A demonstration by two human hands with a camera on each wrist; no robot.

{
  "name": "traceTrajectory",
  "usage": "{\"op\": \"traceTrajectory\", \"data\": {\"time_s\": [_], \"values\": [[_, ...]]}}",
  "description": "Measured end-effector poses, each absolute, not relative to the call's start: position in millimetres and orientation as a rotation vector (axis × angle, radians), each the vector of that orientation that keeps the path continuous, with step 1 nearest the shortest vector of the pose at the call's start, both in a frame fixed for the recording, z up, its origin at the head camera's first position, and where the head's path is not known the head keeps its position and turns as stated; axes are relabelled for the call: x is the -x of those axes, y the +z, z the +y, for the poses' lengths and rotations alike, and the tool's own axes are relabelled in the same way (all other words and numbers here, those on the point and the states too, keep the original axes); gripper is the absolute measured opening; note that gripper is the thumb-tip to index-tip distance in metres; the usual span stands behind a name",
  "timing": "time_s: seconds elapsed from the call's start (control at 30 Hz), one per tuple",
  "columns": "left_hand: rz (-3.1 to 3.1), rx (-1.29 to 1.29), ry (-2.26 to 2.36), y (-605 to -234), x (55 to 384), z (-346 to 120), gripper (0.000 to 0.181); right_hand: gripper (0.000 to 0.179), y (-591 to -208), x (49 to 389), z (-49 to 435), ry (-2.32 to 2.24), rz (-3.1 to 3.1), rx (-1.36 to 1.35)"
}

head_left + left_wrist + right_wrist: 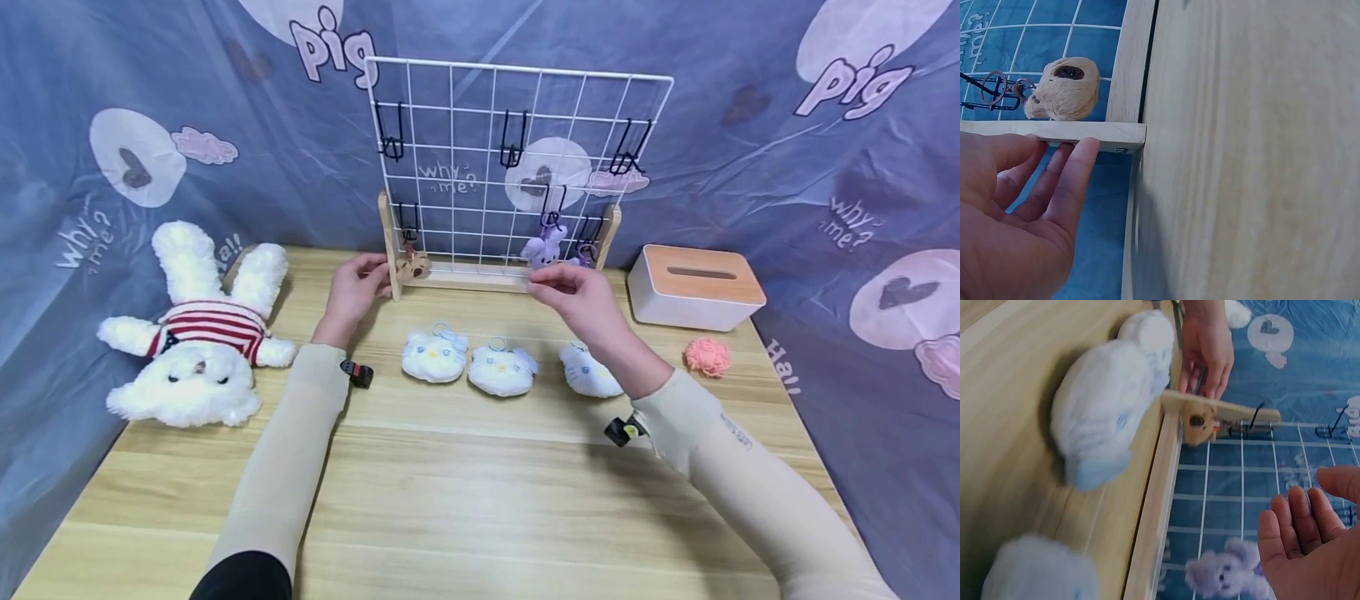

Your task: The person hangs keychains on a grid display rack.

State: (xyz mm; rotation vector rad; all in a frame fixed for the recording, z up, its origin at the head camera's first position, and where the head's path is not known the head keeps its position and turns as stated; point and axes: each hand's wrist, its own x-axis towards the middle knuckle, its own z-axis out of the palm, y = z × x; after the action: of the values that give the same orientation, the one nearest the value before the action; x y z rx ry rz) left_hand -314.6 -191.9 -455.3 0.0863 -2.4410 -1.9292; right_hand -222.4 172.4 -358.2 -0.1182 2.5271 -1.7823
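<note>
A white wire grid rack (517, 68) stands upright in a wooden base. My left hand (354, 287) is at its left wooden post (1085, 131), fingertips touching the outer side. Just inside that post, a small brown plush keychain (413, 265) hangs from a black hook. My right hand (581, 304), with fingers loosely bent and nothing held, is in front of a purple bunny plush (545, 248) on another hook. In the right wrist view its palm shows bare beside the bunny. A second purple plush (587, 253) hangs farther right, partly hidden.
Three white plush keychains with blue details, among them one in the middle (502, 370), lie in front of the rack. A big white plush bear (187, 392) lies at left. At right are a tissue box (693, 304) and a pink scrunched item (707, 357). Empty black hooks (513, 142) line the upper grid.
</note>
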Motion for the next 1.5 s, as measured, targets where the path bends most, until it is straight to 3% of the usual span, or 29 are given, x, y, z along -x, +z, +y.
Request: {"op": "traceTrajectory", "data": {"time_s": [0.27,0.83,1.2,1.5], "values": [[-2.453,-0.087,-1.917,-455.4,314.0,-191.6,0.037,0.032,-371.6,218.7,205.8,-1.73,2.569,0.087],[-2.447,-0.104,-1.93,-456.7,312.8,-192.0,0.037,0.045,-408.0,227.5,271.2,-1.394,2.637,-0.07],[-2.45,-0.105,-1.911,-455.0,312.8,-190.0,0.037,0.041,-425.6,231.7,291.1,-1.239,2.619,-0.15],[-2.445,-0.11,-1.924,-456.3,312.9,-191.0,0.036,0.04,-430.4,232.7,296.2,-1.125,2.606,-0.035]]}}
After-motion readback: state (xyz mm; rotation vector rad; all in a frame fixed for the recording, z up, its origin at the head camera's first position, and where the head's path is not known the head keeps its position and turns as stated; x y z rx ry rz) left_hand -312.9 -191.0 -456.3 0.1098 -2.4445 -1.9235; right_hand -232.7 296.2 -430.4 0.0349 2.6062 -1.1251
